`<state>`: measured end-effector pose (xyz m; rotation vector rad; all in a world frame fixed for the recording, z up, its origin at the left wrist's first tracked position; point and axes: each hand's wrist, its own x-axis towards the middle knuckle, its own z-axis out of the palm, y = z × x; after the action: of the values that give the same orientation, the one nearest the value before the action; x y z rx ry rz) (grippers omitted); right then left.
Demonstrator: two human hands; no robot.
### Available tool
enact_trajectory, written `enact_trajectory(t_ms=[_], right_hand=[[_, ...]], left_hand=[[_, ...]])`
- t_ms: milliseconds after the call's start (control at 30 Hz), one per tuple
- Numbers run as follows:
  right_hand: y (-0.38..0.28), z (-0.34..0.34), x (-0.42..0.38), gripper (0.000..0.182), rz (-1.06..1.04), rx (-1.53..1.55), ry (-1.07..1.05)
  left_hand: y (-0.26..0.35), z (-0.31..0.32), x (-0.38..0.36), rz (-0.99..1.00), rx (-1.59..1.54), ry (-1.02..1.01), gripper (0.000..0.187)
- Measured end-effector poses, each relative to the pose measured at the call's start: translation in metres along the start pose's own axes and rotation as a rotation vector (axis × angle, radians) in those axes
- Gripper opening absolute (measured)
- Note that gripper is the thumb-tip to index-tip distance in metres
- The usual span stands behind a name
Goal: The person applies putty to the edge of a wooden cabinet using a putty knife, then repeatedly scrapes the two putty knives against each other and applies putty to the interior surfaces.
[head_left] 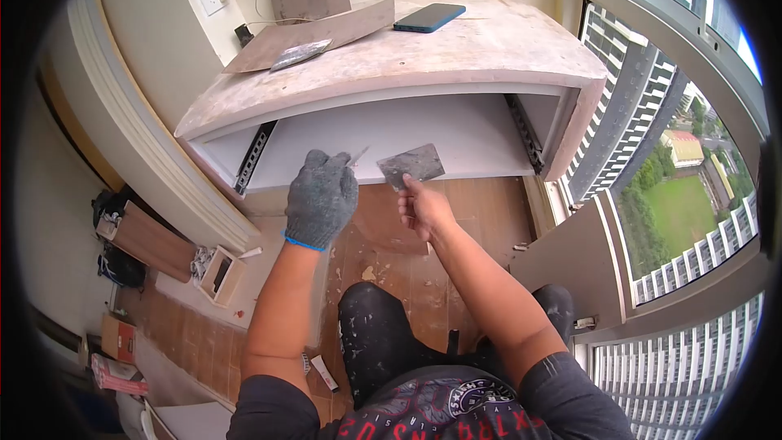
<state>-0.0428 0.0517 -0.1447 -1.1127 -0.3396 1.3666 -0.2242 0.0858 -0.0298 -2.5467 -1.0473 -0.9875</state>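
Observation:
My left hand wears a grey knitted glove with a blue cuff. Its fingers are closed round a small thin tool, whose tip points up and right. Bare, my right hand grips the lower edge of a flat grey metal scraper plate, smeared with residue. Both hands are in front of the open drawer space of a white, patchy desk, apart from each other. Black metal drawer rails line the sides of that space.
On the desk top lie a phone, a curved brown sheet and a smeared metal blade. A wooden box stands on the floor at left. Windows are at right. A tube lies near my knee.

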Motion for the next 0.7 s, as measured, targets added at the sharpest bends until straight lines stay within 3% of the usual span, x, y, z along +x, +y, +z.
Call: enact_trajectory(t_ms=[167, 267, 333, 467, 533, 600, 700], right_hand=[[-0.001, 0.022, 0.01, 0.033, -0.109, 0.12, 0.114], [0.0, 0.025, 0.005, 0.031, -0.031, 0.121, 0.093], [-0.001, 0.023, 0.004, 0.03, -0.023, 0.133, 0.054], [0.009, 0.001, -0.025, 0.02, -0.358, -0.184, 0.033], [0.013, -0.02, -0.053, 0.017, -0.553, -0.439, -0.005], [0.03, -0.043, -0.058, 0.015, -0.483, -0.315, -0.064], [0.045, -0.061, -0.069, 0.031, -0.305, 0.062, -0.15]], left_hand=[[-0.012, 0.027, 0.04, 0.287, 0.191, -0.478, 0.026], [-0.013, 0.048, 0.048, 0.226, 0.174, -0.488, 0.024], [-0.022, 0.051, 0.058, 0.176, 0.085, -0.351, 0.026], [-0.001, -0.015, 0.049, 0.027, -0.347, -0.101, 0.032], [-0.007, -0.003, 0.017, -0.247, -0.685, -0.023, 0.034], [-0.009, 0.014, -0.023, -0.548, -1.023, 0.049, 0.036], [0.012, 0.025, -0.059, -0.593, -1.079, 0.014, 0.035]])
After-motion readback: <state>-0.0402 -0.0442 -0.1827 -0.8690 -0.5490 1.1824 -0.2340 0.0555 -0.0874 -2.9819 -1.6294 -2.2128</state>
